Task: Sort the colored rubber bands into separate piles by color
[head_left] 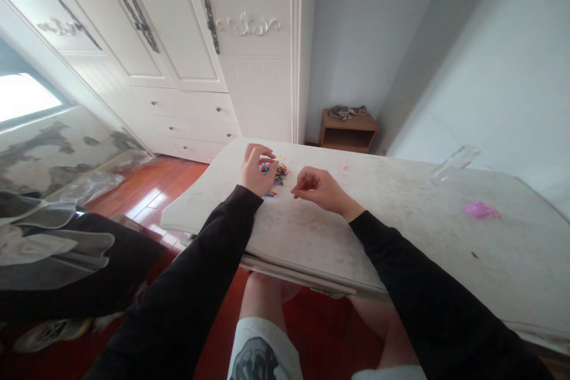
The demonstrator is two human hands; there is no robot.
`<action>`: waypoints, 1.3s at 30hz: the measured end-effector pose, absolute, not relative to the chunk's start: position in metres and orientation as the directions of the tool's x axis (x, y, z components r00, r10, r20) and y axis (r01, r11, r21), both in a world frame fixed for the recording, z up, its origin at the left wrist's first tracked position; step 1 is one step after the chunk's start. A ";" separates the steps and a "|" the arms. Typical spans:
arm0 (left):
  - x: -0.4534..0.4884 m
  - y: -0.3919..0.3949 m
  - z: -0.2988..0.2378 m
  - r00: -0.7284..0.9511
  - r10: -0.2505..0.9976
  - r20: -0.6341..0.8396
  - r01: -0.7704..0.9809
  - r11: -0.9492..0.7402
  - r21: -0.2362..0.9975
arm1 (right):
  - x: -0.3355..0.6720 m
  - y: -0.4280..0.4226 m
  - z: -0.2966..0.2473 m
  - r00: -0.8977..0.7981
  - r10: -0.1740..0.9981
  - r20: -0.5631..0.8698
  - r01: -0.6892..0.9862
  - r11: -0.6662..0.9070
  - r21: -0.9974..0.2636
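Toward the left end of the white tabletop, a small pile of colourful pieces is lying as a loose heap, showing no clear long axis; the single pieces are too small to make out. A few loose pieces are lying just on the person's side of it, near the left wrist.

The left grip is the nearer one: it is arching over the pile's left side, thumb and fingers standing apart, with colour showing through the gap. From this grip, the pile is lying directly to the right, partly beneath the thumb. The right grip is waiting on the opposite side, slightly closer to the person, its fingertips pointing left toward the pile without touching it. Those fingertips are bunching close together; whether they are pinching a piece or only nearly meeting cannot be told.

Farther out, a pink scrap is lying beyond the right grip, while a clear bottle and a purple balloon are occupying the right end, well apart from both grips.
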State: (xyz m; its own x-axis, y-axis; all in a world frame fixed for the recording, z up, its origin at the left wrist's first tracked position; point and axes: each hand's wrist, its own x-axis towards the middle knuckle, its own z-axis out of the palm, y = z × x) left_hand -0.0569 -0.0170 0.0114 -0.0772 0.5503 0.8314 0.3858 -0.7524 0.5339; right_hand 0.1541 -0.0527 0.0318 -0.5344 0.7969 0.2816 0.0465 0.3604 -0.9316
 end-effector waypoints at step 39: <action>-0.078 -0.010 0.009 -0.157 0.877 0.455 0.840 -0.124 0.528 | 0.177 -0.053 0.053 -0.176 0.971 0.159 -0.416 0.073 -0.906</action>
State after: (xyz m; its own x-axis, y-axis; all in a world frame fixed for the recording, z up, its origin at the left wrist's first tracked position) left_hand -0.0777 -0.0096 0.0087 -0.1568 0.8767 0.4548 0.8398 -0.1239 0.5285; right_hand 0.1772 -0.0526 0.0525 -0.1759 0.9714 0.1593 -0.4164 0.0732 -0.9062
